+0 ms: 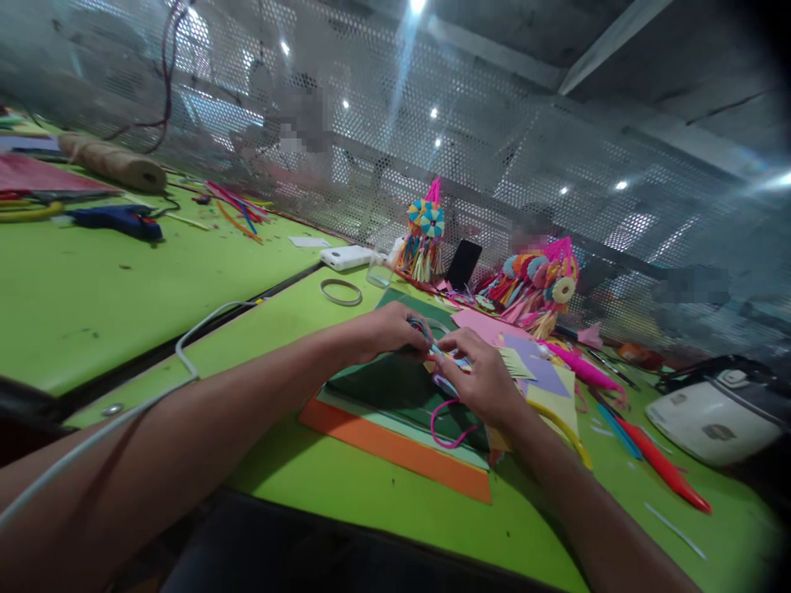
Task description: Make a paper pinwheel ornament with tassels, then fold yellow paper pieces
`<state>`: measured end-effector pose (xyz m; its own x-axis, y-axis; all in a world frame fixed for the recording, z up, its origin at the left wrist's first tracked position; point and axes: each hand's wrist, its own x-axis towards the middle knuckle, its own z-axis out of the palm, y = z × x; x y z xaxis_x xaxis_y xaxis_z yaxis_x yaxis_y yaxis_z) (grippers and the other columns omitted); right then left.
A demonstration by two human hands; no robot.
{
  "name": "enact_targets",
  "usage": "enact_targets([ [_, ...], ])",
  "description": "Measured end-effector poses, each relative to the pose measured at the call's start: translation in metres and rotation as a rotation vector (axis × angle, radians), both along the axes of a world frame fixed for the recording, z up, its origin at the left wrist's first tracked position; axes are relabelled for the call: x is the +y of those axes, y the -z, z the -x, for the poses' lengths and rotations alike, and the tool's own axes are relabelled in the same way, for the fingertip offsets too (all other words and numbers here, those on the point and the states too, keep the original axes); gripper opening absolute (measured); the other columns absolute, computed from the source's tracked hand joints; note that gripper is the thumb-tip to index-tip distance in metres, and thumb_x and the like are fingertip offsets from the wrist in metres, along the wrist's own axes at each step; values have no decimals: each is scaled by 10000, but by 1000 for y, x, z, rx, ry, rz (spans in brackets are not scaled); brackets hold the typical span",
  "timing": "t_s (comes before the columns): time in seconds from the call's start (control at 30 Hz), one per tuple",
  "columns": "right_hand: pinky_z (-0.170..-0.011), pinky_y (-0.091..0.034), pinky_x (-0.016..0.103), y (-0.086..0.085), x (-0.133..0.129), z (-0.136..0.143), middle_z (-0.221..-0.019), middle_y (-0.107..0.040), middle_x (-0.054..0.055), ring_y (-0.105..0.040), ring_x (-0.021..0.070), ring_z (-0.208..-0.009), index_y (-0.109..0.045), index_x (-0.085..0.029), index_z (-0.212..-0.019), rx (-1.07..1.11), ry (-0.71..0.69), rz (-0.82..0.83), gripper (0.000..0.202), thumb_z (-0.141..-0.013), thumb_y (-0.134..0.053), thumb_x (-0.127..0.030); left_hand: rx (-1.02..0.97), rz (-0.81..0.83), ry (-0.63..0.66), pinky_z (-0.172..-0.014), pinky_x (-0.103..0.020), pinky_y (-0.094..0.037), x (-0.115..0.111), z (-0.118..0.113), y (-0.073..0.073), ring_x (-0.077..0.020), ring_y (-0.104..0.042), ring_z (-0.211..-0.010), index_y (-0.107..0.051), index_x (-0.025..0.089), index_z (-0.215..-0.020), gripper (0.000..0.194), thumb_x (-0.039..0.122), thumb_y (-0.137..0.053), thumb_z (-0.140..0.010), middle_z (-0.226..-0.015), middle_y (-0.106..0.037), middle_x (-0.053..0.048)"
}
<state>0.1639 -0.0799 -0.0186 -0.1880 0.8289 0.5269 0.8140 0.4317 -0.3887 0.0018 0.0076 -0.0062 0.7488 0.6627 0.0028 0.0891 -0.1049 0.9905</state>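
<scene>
My left hand (395,331) is closed round the handles of dark scissors (420,326), held over a dark green sheet (380,391). Close to its fingertips, my right hand (473,371) is closed in a pinch on a small colourful paper piece (454,359), partly hidden by the fingers. A pink cord loop (440,427) hangs below my right hand over the green sheet. Under that sheet lie a pale green sheet and an orange sheet (395,449). Purple paper (544,366) and pink paper lie to the right.
Tasselled paper ornaments (423,226), a phone (463,263), a tape ring (341,291) and a white device (346,257) are behind. A blue glue gun (117,221) and twine roll (114,163) are left; a red tool (667,468) and white bag (717,416) right. A white cable crosses my left arm.
</scene>
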Motion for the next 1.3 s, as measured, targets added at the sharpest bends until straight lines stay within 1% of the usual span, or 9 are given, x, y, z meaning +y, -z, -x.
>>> enact_targets([
  [0.2,-744,-406,308,4,0,4,-853,-560,49,-518,181,-829,-561,-181,-852,-29,-41,45,139,-888,-433,-219,-40,-32,10,-537,-225,-396,3,-3,4,-108,-541,-553,-609,118,-732,103,182,-609,-651,-595,-603,-11],
  [0.4,-691,-381,274,1,3,0,-742,-505,11,-479,146,-732,-496,-184,-718,-37,-101,105,216,-908,-394,-198,19,8,74,-561,-241,-417,8,6,-1,-125,-556,-598,-649,128,-751,265,385,-587,-737,-683,-640,-47],
  [0.5,-664,-368,264,4,5,-3,-719,-498,1,-471,138,-701,-481,-182,-692,-39,-111,119,221,-903,-419,-212,134,-68,-85,-566,-242,-411,15,9,-5,-125,-543,-595,-667,129,-757,405,522,-571,-736,-687,-650,-54],
  [0.57,-645,-363,261,6,6,-4,-706,-500,-2,-469,134,-677,-490,-178,-678,-30,-103,123,229,-895,-446,-233,129,-225,-270,-582,-233,-406,20,8,-8,-124,-542,-617,-664,117,-733,411,513,-556,-752,-692,-652,-58],
  [0.63,-635,-361,259,7,7,-5,-699,-508,-2,-474,130,-663,-514,-171,-669,-19,-94,121,228,-883,-472,-238,60,-392,-337,-602,-222,-400,21,8,-11,-119,-546,-645,-658,105,-735,379,452,-517,-794,-716,-658,-60],
  [0.8,-668,-377,258,7,8,-2,-715,-559,8,-510,131,-704,-599,-159,-686,8,-92,106,176,-834,-501,-157,222,-789,-37,-573,-214,-341,8,6,-14,-105,-509,-611,-697,129,-809,262,345,-555,-770,-692,-659,-34],
  [0.9,-654,-387,254,8,9,2,-697,-561,7,-511,132,-697,-619,-165,-688,21,-92,89,175,-827,-512,-163,343,-902,140,-562,-223,-323,1,7,-12,-105,-496,-587,-710,155,-817,205,286,-563,-759,-714,-672,-44],
  [1.17,-780,-432,309,2,11,-13,-808,-647,44,-573,167,-821,-674,-177,-802,37,-134,28,105,-789,-620,-266,474,-826,214,-517,-225,-299,4,12,-13,-109,-458,-524,-726,167,-749,185,170,-553,-686,-587,-636,-12],
  [1.3,-749,-444,281,-8,13,-37,-865,-672,56,-591,170,-830,-687,-167,-852,74,80,23,161,-792,-599,-287,529,-780,183,-518,-215,-316,9,16,-14,-117,-510,-535,-727,206,-728,184,167,-571,-640,-615,-666,0],
])
